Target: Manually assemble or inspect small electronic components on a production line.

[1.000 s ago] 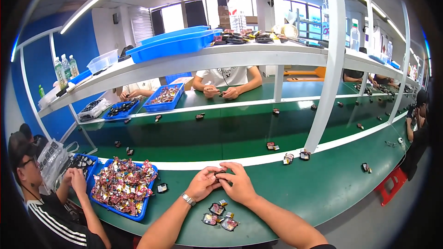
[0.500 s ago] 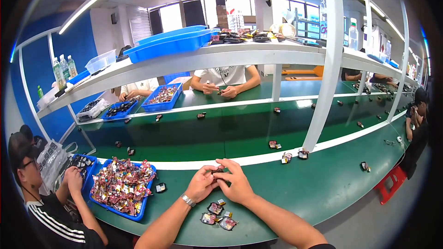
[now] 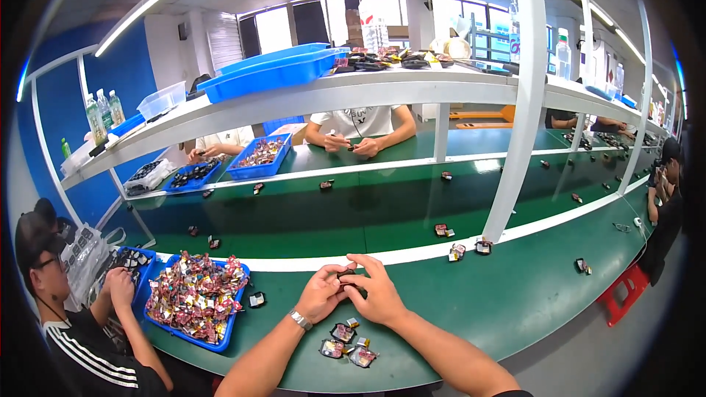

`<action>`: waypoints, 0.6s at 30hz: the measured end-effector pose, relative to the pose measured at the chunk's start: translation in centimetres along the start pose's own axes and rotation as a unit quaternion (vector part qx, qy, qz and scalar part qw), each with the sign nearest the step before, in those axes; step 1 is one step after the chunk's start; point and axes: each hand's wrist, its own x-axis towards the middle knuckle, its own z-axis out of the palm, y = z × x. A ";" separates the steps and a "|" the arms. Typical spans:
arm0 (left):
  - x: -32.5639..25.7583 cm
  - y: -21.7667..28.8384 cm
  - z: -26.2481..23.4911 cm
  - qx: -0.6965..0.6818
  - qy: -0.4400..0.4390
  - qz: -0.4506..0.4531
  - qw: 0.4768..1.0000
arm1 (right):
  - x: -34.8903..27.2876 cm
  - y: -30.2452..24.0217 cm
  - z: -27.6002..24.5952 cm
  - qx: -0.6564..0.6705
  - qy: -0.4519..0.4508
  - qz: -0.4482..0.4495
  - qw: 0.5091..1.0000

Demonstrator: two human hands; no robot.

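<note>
My left hand (image 3: 321, 295) and my right hand (image 3: 376, 292) meet over the green table. Between their fingertips is a small dark-and-reddish electronic part (image 3: 344, 276), mostly hidden by the fingers. Both hands are closed on it. Just below them on the table lies a group of small electronic assemblies (image 3: 343, 332), dark cases with reddish boards and silver-and-yellow pieces attached. Left of my left hand, one more assembly (image 3: 257, 299) rests beside a blue tray (image 3: 229, 331) heaped with similar reddish parts.
A green conveyor belt (image 3: 382, 202) carrying scattered assemblies runs beyond the white rail (image 3: 294, 263). A white post (image 3: 516, 117) and overhead shelf (image 3: 412, 82) stand ahead. A co-worker (image 3: 73, 301) sits at my left, another person (image 3: 360, 132) across. A red stool (image 3: 624, 292) is at right.
The assemblies on the belt have shifted slightly to the right. My hands stay in nearly the same place, still closed on the small part, with the fingers barely shifted.
</note>
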 end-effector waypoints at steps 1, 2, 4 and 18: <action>0.0 -0.1 0.1 -0.010 0.000 0.001 1.000 | -0.1 0.2 0.0 -0.001 0.001 0.000 1.000; 0.1 -0.1 0.1 -0.009 -0.001 0.001 1.000 | -0.2 0.5 0.2 -0.011 0.011 -0.004 1.000; 0.1 -0.2 0.0 -0.007 0.004 0.001 1.000 | -0.2 0.6 0.3 -0.020 0.020 -0.007 1.000; -0.4 0.3 0.4 0.013 0.038 -0.025 0.999 | -0.4 1.3 1.4 -0.074 0.042 -0.042 0.995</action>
